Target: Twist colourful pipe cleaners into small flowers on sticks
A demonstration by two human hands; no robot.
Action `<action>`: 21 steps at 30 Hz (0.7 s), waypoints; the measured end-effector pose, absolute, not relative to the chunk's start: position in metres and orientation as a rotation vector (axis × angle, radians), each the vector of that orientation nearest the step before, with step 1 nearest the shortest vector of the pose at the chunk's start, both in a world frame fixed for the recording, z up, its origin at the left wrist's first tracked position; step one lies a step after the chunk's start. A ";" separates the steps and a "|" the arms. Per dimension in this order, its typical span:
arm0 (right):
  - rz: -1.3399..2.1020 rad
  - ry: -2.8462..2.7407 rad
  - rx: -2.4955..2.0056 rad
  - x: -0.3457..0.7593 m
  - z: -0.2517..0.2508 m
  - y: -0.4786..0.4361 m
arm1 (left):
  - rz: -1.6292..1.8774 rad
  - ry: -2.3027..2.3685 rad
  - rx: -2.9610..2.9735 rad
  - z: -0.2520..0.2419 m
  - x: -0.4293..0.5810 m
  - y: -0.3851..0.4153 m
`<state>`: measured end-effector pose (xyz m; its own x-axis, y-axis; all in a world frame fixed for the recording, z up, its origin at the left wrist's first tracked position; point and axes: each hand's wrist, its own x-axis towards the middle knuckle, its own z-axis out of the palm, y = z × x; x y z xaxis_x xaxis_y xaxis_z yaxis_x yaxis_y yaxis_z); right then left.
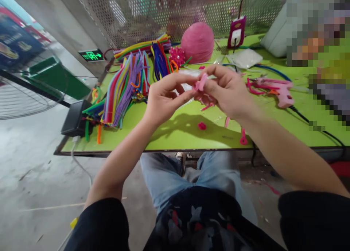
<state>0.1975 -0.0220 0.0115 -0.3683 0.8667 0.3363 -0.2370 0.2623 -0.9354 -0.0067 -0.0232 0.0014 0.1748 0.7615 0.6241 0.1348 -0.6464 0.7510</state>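
Note:
Over the green table [175,138], my left hand [166,96] and my right hand [228,90] meet at a pink pipe cleaner piece [201,82]. Fingertips of both hands pinch it, so each hand is closed; its full shape is partly hidden by the fingers. Below the hands a small pink pipe cleaner curl [202,126] lies on the tabletop. A looped pink piece [243,137] rests close to the front edge. To the right of my right hand is a pink glue gun [276,88].
Bundles of coloured pipe cleaners [120,90] lie at the left, beside a black box [76,118] with a white cable. Behind stand a pink ball [197,42], a pink beaded flower [177,57] and a purple-and-white power socket [236,34]. The glue gun's black cord [314,125] crosses the right side.

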 end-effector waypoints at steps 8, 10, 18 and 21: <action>1.299 -1.556 -0.691 0.198 0.011 -0.026 | 1.427 0.773 1.662 0.008 -0.009 -0.022; 1.241 -1.575 -0.677 0.198 0.011 -0.027 | 1.417 0.755 1.608 0.008 -0.009 -0.020; 0.933 -1.682 -0.759 0.198 0.002 -0.029 | 1.404 0.810 1.595 0.010 -0.008 -0.022; 0.813 -1.735 -0.819 0.201 0.004 -0.031 | 1.325 0.855 1.630 0.010 -0.011 -0.021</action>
<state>0.2011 -0.0312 0.0035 -0.2602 0.8278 0.4970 0.1478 0.5429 -0.8267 -0.0109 -0.0209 0.0098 0.2058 0.8929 0.4006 -0.0032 -0.4087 0.9127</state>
